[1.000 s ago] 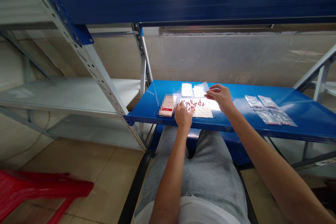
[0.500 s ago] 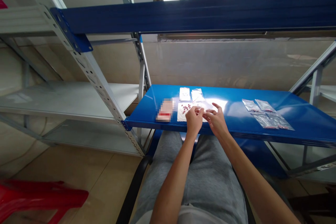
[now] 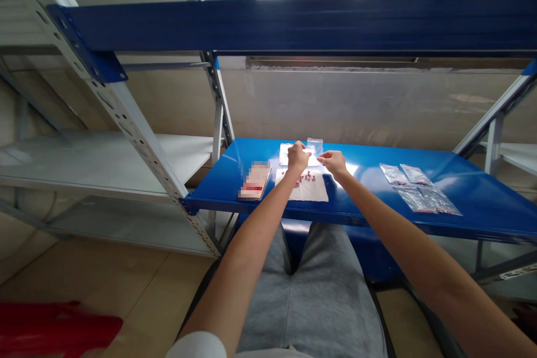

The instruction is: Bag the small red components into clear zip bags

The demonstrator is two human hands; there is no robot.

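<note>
My left hand (image 3: pixel 297 158) reaches over the small clear plastic bags at the back of the blue shelf, its fingers closed at a bag's edge. Just to the right, my right hand (image 3: pixel 334 162) has thumb and forefinger pinched at the lower corner of a clear plastic bag (image 3: pixel 315 145). Another pale stack of bags (image 3: pixel 284 154) lies partly behind my left hand. Below the hands is a white cloth or paper sheet (image 3: pixel 310 193), with several small red beads (image 3: pixel 308 177) scattered on it; my left forearm hides part of the sheet.
Left of the sheet lies a flat pinkish packet (image 3: pixel 255 180), partly pixelated. Several clear bags with reddish contents (image 3: pixel 413 182) lie to the right on the blue shelf (image 3: pixel 356 196). A blue beam (image 3: pixel 268 28) crosses above; a perforated grey post (image 3: pixel 126 123) stands left.
Both hands have moved from above the sheet back to the plastic bags and are slightly farther apart. More of the sheet and beads now shows. The view has shifted a little.
</note>
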